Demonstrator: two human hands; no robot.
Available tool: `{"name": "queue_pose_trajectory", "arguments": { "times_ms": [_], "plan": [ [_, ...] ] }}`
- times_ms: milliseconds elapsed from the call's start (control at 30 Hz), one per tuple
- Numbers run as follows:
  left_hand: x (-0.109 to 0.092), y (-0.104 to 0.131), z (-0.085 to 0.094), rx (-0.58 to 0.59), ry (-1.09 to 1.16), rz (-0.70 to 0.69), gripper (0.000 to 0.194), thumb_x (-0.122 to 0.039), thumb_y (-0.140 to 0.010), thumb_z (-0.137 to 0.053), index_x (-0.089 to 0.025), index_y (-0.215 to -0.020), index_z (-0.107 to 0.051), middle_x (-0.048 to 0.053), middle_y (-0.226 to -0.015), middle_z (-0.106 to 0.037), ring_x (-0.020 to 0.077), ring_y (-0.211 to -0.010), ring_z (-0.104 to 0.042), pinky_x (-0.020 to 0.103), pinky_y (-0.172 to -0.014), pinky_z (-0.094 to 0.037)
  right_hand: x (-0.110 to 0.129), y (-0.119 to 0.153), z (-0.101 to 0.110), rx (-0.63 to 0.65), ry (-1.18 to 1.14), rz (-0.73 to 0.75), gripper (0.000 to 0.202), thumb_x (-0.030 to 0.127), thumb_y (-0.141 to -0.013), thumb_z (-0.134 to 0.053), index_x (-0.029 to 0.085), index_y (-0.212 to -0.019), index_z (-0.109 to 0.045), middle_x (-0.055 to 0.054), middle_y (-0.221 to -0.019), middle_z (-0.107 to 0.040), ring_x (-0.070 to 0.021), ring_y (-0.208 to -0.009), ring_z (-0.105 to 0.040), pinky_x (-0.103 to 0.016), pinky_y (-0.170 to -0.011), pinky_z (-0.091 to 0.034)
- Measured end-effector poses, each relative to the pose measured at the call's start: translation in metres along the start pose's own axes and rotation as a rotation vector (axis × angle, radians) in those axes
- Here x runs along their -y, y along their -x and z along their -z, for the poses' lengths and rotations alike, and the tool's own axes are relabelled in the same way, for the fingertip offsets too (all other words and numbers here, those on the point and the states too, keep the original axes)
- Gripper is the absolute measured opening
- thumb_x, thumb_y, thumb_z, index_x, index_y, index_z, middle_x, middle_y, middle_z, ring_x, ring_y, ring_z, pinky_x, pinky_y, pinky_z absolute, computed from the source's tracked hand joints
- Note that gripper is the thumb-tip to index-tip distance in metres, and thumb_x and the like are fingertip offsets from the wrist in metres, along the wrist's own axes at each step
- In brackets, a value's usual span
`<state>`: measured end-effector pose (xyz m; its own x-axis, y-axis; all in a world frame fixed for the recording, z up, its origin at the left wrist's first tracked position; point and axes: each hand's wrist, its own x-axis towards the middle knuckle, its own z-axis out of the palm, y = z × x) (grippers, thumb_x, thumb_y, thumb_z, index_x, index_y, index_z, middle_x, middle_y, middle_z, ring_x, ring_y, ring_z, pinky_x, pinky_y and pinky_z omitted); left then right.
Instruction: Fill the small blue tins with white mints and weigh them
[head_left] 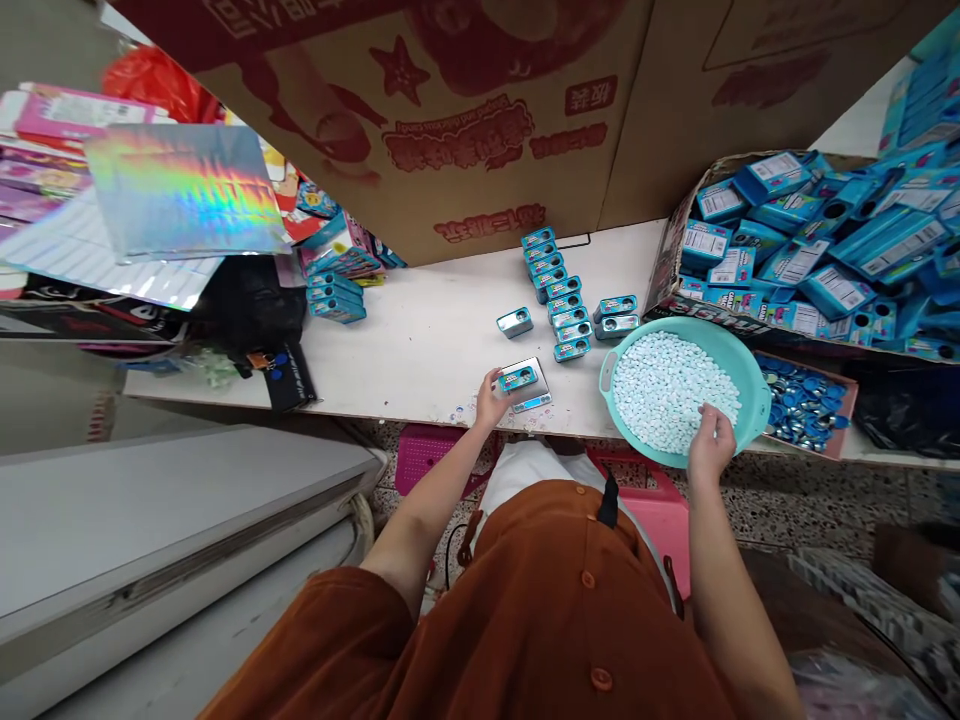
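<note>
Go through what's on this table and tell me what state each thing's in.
Container on scale, upright, left hand touching its side
Scale, bearing that container, readout illegible
Basin, mostly full of white pellets
Right hand, over the pellets, fingers bent, grip unclear
Carton at right, open, heaped with blue boxes
Tray, filled with blue-and-silver pieces
Middle containers, clustered, standing
</note>
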<state>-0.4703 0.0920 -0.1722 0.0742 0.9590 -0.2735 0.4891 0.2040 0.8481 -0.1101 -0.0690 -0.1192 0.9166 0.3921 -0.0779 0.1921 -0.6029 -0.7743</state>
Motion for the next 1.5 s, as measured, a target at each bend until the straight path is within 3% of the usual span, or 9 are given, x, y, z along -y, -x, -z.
{"name": "queue_pose_trajectory", "arguments": {
  "times_ms": [267, 467, 667, 833, 1033, 1133, 1233, 1500],
  "plan": [
    [0.054, 0.065, 0.027, -0.091, -0.105, 0.179, 0.064, -0.025, -0.063, -0.074, -0.021, -0.120, -0.046, 0.010, -0.114, -0.058, 0.0221, -0.111, -0.054, 0.037, -0.092, -0.042, -0.007, 0.004, 0.002, 0.040, 0.009, -0.017, 0.045, 0.050, -0.083, -0.039, 0.016, -0.093, -0.067, -0.009, -0.096, -0.068, -0.0232, -0.095, -0.059, -0.037, -0.087, -0.041],
    [0.074, 0.095, 0.032, -0.102, -0.114, 0.283, 0.058, -0.028, -0.063, -0.075, -0.021, -0.115, -0.051, 0.009, -0.111, -0.060, 0.0225, -0.109, -0.054, 0.039, -0.093, -0.042, -0.011, 0.008, -0.005, 0.117, 0.066, -0.042, 0.045, 0.052, -0.079, -0.043, 0.016, -0.093, -0.068, -0.009, -0.095, -0.068, -0.0235, -0.092, -0.058, -0.037, -0.085, -0.041],
    [0.081, 0.097, 0.034, -0.139, -0.085, 0.284, 0.052, -0.026, -0.062, -0.075, -0.019, -0.109, -0.055, 0.009, -0.109, -0.060, 0.0223, -0.107, -0.056, 0.039, -0.094, -0.042, -0.012, 0.013, -0.016, 0.319, 0.250, 0.115, 0.044, 0.050, -0.075, -0.048, 0.014, -0.093, -0.066, -0.013, -0.093, -0.063, -0.0229, -0.084, -0.055, -0.039, -0.084, -0.041],
    [0.082, 0.096, 0.038, -0.169, -0.107, 0.248, 0.049, -0.027, -0.064, -0.074, -0.018, -0.108, -0.055, 0.009, -0.109, -0.060, 0.0210, -0.104, -0.056, 0.038, -0.094, -0.043, -0.011, 0.014, -0.024, 0.407, 0.351, 0.240, 0.046, 0.049, -0.073, -0.051, 0.013, -0.099, -0.062, -0.014, -0.097, -0.057, -0.0235, -0.086, -0.051, -0.040, -0.087, -0.039],
    [0.083, 0.098, 0.038, -0.192, -0.100, 0.252, 0.046, -0.024, -0.063, -0.074, -0.018, -0.104, -0.057, 0.008, -0.106, -0.062, 0.0205, -0.103, -0.057, 0.038, -0.094, -0.043, -0.014, 0.007, -0.024, 0.455, 0.420, 0.285, 0.043, 0.044, -0.073, -0.051, 0.014, -0.102, -0.062, -0.013, -0.098, -0.056, -0.0198, -0.076, -0.050, -0.038, -0.081, -0.040],
    [0.084, 0.100, 0.037, -0.183, -0.113, 0.251, 0.046, -0.025, -0.063, -0.075, -0.018, -0.105, -0.057, 0.008, -0.106, -0.062, 0.0212, -0.102, -0.057, 0.038, -0.093, -0.043, -0.016, 0.002, -0.023, 0.471, 0.435, 0.302, 0.037, 0.041, -0.074, -0.049, 0.015, -0.094, -0.065, -0.010, -0.087, -0.059, -0.0191, -0.071, -0.051, -0.036, -0.077, -0.041],
    [0.085, 0.102, 0.038, -0.163, -0.151, 0.245, 0.046, -0.028, -0.064, -0.074, -0.019, -0.106, -0.056, 0.008, -0.106, -0.062, 0.0218, -0.103, -0.057, 0.038, -0.092, -0.044, -0.017, -0.003, -0.023, 0.493, 0.482, 0.306, 0.034, 0.038, -0.076, -0.045, 0.015, -0.087, -0.068, -0.010, -0.078, -0.063, -0.0207, -0.071, -0.054, -0.034, -0.072, -0.041],
    [0.088, 0.098, 0.043, -0.119, -0.249, 0.219, 0.042, -0.030, -0.068, -0.070, -0.019, -0.106, -0.056, 0.009, -0.107, -0.062, 0.0234, -0.104, -0.057, 0.040, -0.094, -0.043, -0.011, -0.010, -0.029, 0.547, 0.590, 0.353, 0.035, 0.041, -0.076, -0.050, 0.015, -0.090, -0.069, -0.011, -0.081, -0.068, -0.0222, -0.072, -0.059, -0.030, -0.064, -0.040]
  ]
}}
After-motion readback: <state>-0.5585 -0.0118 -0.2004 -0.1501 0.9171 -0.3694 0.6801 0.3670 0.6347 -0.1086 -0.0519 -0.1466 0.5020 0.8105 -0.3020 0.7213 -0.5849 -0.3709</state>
